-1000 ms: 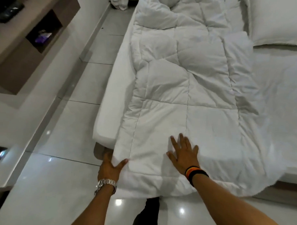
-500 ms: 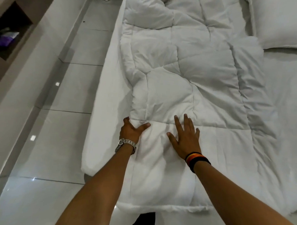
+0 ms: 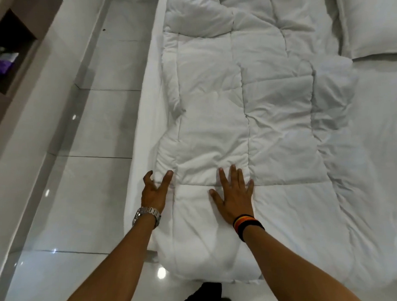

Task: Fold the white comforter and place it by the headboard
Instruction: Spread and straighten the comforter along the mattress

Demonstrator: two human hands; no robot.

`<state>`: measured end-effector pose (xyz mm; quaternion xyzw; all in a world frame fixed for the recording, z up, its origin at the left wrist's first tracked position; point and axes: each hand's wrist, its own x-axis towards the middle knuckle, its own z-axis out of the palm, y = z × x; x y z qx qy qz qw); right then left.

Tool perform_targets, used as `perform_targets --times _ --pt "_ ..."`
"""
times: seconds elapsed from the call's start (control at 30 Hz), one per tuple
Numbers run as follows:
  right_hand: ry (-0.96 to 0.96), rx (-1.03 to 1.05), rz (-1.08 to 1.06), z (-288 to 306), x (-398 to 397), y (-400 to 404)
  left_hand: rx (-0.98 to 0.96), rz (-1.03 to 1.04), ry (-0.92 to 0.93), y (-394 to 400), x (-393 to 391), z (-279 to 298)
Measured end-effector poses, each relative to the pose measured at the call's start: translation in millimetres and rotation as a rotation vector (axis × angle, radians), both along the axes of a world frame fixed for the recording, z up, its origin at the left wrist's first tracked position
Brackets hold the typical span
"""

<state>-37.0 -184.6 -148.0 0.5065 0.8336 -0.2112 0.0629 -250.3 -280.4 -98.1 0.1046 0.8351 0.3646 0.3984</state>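
Observation:
The white quilted comforter (image 3: 237,102) lies as a long folded strip along the left side of the bed, its near end hanging over the foot. My left hand (image 3: 153,191), with a silver watch, rests on the comforter's left edge, thumb and fingers spread around the edge fold. Flat on top of the comforter lies my right hand (image 3: 234,196), fingers spread, with dark wristbands on the wrist. The headboard is out of view.
A white pillow (image 3: 377,26) lies at the far right of the bed. The mattress sheet (image 3: 378,134) shows to the right. Glossy floor tiles (image 3: 91,169) run along the left, beside a brown wall unit (image 3: 14,53) with an open niche.
Both hands have slid forward along the comforter, away from its near end. The left hand moved from under the hanging corner up onto the left edge.

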Motion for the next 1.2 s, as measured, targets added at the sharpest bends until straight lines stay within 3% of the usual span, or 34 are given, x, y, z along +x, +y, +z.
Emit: perform_targets --times 0.17,0.37,0.5,0.73,0.83,0.97,1.1,1.2 --pt "0.136 0.010 -0.101 29.7 -18.4 -3.8 0.005 0.082 -0.122 29.7 -39.8 25.6" --pt "0.326 0.120 -0.257 79.2 -68.6 54.9 0.141 0.087 -0.093 116.3 -102.6 22.5" --pt "0.267 0.171 -0.301 71.0 -123.2 106.6 0.089 0.047 -0.165 200.4 -140.8 1.6" --pt "0.041 0.035 -0.428 -1.5 -198.9 127.2 0.066 -0.031 -0.320 313.8 -171.0 -18.3" --pt "-0.005 0.013 -0.461 0.3 -206.4 123.2 0.113 -0.062 -0.350 332.2 -182.7 -10.0" --pt "0.046 0.011 -0.505 14.6 -235.1 113.1 0.296 -0.102 -0.137 341.2 -237.9 6.7" --pt "-0.054 -0.210 -0.526 12.7 -271.2 91.0 0.130 -0.216 -0.138 314.3 -283.3 16.3" --pt "0.045 -0.081 -0.607 29.6 -287.1 117.6 0.053 -0.200 -0.171 326.5 -306.4 20.4"
